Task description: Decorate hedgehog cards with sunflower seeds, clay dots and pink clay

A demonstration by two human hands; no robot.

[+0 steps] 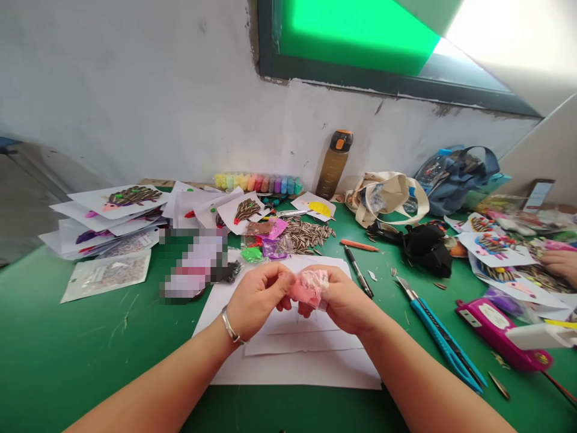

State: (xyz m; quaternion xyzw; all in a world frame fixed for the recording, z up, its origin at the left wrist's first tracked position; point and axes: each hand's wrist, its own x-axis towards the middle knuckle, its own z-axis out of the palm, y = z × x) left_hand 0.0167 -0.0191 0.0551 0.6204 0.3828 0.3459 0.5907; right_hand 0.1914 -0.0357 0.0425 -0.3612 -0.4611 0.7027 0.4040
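Observation:
A lump of pink modelling clay in a clear plastic wrapper (310,287) is between my two hands, above white paper sheets (288,367). My right hand (349,300) is closed round the wrapper's right side. At the left end, the thumb and fingers of my left hand (259,297) pinch the clay; a silver bracelet is on that wrist. Faint pencil lines show on the top sheet, partly covered by my hands. Just beyond lie small bags of green clay (252,254) and purple clay (277,248), with a heap of striped sunflower seeds (309,234) behind them.
Stacked hedgehog pictures (130,201) lie at the left. A pen (359,272), an orange pencil (359,245), a utility knife with its blade out (408,290), blue tweezers (446,343) and a magenta glue gun (502,334) lie right. Another person's hand (561,263) shows at the right edge.

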